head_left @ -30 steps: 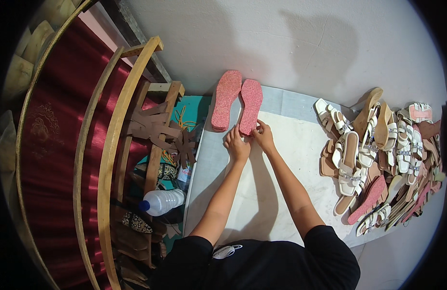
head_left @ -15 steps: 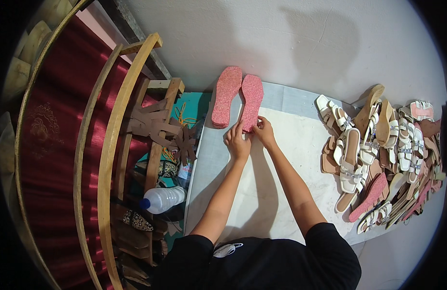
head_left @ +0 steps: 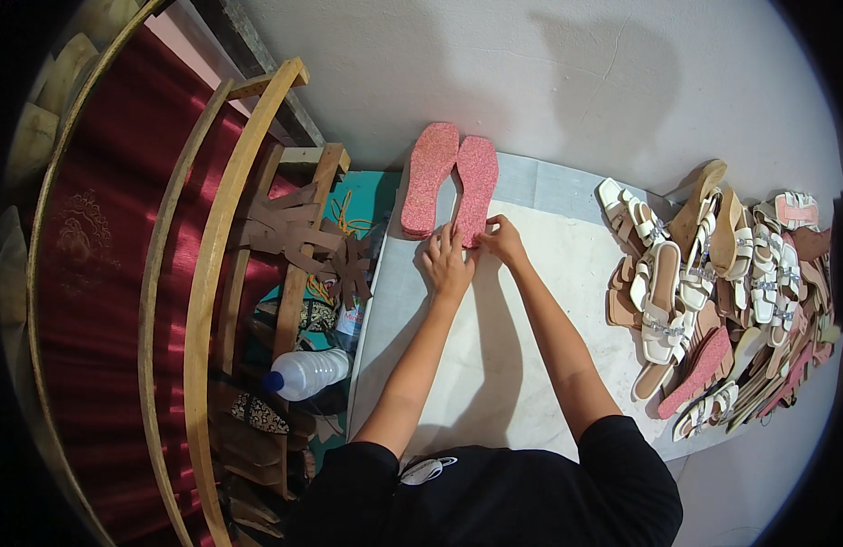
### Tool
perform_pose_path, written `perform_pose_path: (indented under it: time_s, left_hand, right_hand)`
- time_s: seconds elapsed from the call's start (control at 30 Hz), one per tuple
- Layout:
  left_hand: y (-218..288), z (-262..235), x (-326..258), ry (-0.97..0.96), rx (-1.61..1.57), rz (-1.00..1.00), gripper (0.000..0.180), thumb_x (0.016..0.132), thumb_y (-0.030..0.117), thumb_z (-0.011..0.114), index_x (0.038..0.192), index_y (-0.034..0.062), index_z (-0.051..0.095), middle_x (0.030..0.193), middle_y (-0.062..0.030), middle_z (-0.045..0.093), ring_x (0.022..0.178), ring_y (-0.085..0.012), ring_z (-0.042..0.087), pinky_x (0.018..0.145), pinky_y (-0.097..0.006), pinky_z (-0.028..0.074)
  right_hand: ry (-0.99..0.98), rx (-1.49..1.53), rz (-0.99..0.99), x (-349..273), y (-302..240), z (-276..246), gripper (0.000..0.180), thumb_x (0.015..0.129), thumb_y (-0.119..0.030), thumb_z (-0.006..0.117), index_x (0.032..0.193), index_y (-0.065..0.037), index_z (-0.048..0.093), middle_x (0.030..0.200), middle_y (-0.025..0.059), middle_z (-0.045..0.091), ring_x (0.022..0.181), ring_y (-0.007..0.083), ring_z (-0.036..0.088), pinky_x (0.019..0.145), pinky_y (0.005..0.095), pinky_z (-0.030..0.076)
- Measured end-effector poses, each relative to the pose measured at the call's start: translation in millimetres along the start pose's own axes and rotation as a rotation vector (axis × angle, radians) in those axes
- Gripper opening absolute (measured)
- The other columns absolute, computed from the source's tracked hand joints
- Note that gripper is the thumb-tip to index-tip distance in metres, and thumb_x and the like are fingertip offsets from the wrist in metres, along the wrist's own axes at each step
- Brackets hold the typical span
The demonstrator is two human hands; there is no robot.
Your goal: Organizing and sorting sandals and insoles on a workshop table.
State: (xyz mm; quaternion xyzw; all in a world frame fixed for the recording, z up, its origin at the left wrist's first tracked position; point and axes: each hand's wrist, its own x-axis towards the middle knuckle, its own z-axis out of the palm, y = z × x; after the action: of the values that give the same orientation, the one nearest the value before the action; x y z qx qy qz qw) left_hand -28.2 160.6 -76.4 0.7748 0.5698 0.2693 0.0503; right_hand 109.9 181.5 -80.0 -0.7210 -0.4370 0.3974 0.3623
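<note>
Two stacks of speckled pink shoe soles stand side by side at the far edge of the table, heel ends toward me. The left stack (head_left: 430,179) looks several layers thick. At the heel of the right pink sole (head_left: 477,188) both my hands are at work. My left hand (head_left: 448,267) lies with its fingers stretched out, the tips touching the heel's left side. My right hand (head_left: 503,242) has its thumb and fingers closed around the heel's right corner. What lies beneath the fingers is partly hidden.
White strapped sandals (head_left: 663,310) and loose soles pile up along the table's right side, with another pink sole (head_left: 699,374) among them. On the left stand a wooden rack (head_left: 212,273), brown strap pieces (head_left: 289,228) and a blue-capped plastic bottle (head_left: 307,374). A wall rises behind the table.
My right hand has shifted slightly at the heel of the right sole, its fingers a little further up the side. The left hand's fingers have spread a bit. The soles have barely moved.
</note>
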Motion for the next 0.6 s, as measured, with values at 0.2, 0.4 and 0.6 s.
perform_pose_path:
  time_s: [0.2, 0.4, 0.6]
  left_hand:
    - [-14, -1, -5, -0.016, 0.041, 0.181, 0.066, 0.065, 0.026, 0.067, 0.123, 0.0069, 0.042, 0.134, -0.0029, 0.035, 0.109, -0.0231, 0.039, 0.087, -0.045, 0.027]
    - [-7, -11, 3, -0.185, 0.030, 0.146, 0.073, 0.061, 0.021, 0.065, 0.127, 0.0062, 0.036, 0.135, -0.0063, 0.032, 0.108, -0.0245, 0.038, 0.086, -0.045, 0.025]
    - [15, -35, -2, -0.133, -0.051, 0.046, 0.070, 0.065, 0.019, 0.060, 0.129, 0.0059, 0.033, 0.136, -0.0075, 0.031, 0.117, -0.0266, 0.033, 0.092, -0.049, 0.022]
  right_hand:
    - [0.354, -0.213, -0.263, -30, -22, 12, 0.048, 0.065, -0.014, 0.072, 0.104, -0.001, 0.047, 0.092, 0.0205, 0.051, 0.081, 0.0342, 0.057, 0.069, 0.0402, 0.047]
    - [0.205, -0.287, -0.166, -34, -31, 7, 0.042, 0.072, -0.016, 0.065, 0.112, -0.013, 0.051, 0.101, 0.0193, 0.046, 0.090, 0.0389, 0.051, 0.077, 0.0421, 0.045]
    - [0.427, -0.183, -0.554, -66, -2, 7, 0.043, 0.077, -0.009, 0.059, 0.118, -0.009, 0.047, 0.106, 0.0200, 0.041, 0.091, 0.0341, 0.047, 0.079, 0.0374, 0.042]
